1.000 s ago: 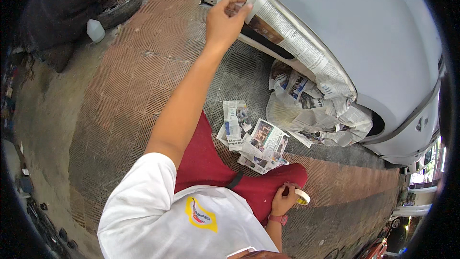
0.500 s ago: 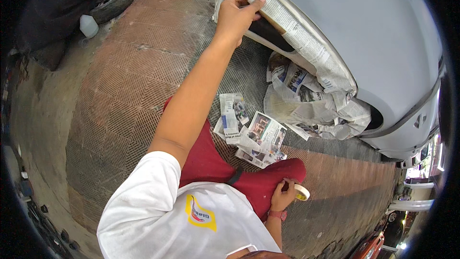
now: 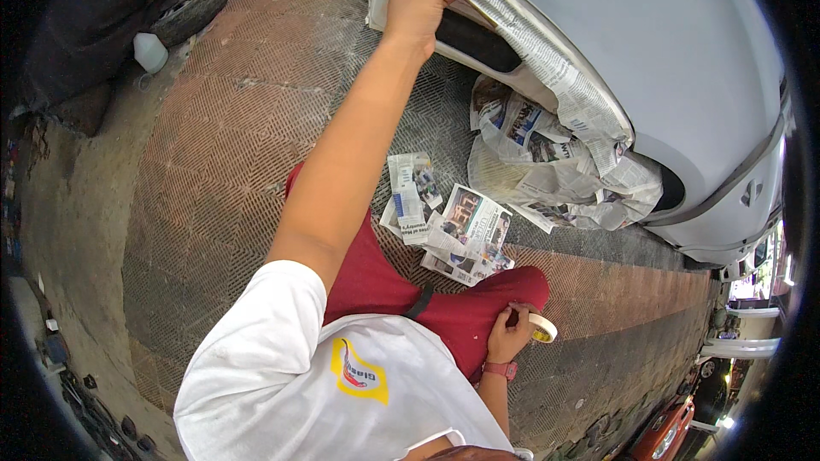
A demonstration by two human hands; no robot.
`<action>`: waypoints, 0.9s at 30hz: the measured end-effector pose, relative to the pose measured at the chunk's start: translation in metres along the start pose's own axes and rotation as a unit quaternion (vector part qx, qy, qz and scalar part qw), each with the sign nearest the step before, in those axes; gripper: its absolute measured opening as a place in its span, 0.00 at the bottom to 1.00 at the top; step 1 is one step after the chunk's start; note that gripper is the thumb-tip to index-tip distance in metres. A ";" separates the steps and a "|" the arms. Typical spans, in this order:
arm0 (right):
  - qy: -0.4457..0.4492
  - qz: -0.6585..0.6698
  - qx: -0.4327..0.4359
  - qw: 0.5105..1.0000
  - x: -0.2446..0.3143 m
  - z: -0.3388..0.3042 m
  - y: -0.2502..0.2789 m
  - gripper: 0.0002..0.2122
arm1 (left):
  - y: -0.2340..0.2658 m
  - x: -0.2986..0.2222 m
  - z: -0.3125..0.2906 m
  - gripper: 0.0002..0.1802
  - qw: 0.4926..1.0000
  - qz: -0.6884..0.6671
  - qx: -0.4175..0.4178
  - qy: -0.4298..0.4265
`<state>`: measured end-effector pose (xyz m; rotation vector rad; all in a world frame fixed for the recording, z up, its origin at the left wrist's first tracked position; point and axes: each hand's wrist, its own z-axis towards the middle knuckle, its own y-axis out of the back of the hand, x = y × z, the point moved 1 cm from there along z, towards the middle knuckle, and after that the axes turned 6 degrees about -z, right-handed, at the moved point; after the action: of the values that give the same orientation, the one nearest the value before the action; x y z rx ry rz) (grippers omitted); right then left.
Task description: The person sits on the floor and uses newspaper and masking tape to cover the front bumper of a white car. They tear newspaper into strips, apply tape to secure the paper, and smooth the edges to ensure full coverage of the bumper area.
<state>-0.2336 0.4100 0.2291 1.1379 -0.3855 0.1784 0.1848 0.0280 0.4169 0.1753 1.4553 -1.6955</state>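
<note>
My left hand (image 3: 420, 5) reaches far forward, its thumb and fingers closed on the near end of a newspaper strip (image 3: 530, 38). The strip runs along the curved edge of a grey car body panel (image 3: 658, 43). Beside it is a dark opening (image 3: 478, 43) in the pale bodywork. Low by my right knee, my right hand (image 3: 510, 335) is closed on a roll of masking tape (image 3: 542, 328), which sticks out past the fingers. Crumpled newspaper and clear plastic sheeting (image 3: 564, 175) hang bunched below the panel.
Loose newspaper pieces (image 3: 461, 235) lie on the ridged floor (image 3: 231, 154) before my knees. At the far left are a tyre (image 3: 196, 8) and a white plastic container (image 3: 150, 53). A red car (image 3: 666, 431) shows at the lower right.
The view has shifted slightly. My left hand is a little farther forward, and the newspaper strip now lies closer along the panel edge. My right hand still holds the tape roll by the knee.
</note>
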 end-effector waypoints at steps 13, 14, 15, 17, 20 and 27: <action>0.002 0.003 -0.003 1.000 -0.009 -0.005 -0.002 0.06 | -0.025 0.011 -0.016 0.17 0.983 0.017 -0.174 -0.061; 0.002 0.006 -0.002 1.000 -0.010 -0.005 -0.002 0.06 | -0.026 0.011 -0.016 0.16 0.983 0.001 -0.174 -0.060; -0.003 0.008 -0.002 1.000 -0.010 -0.005 -0.003 0.06 | -0.026 0.012 -0.016 0.14 0.983 -0.016 -0.174 -0.058; -0.003 0.006 -0.005 1.000 -0.012 -0.006 -0.004 0.06 | -0.027 0.012 -0.014 0.12 0.983 -0.042 -0.167 -0.061; -0.008 0.015 -0.007 1.000 -0.014 -0.007 -0.006 0.07 | -0.026 0.016 -0.010 0.13 0.983 -0.096 -0.146 -0.055; 0.005 -0.003 0.004 1.000 0.000 0.003 0.003 0.06 | -0.003 0.025 0.009 0.20 0.987 0.007 -0.146 -0.073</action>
<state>-0.2347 0.4086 0.2325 1.1455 -0.3728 0.1803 0.1709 0.0068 0.4071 -0.0957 1.5670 -1.4315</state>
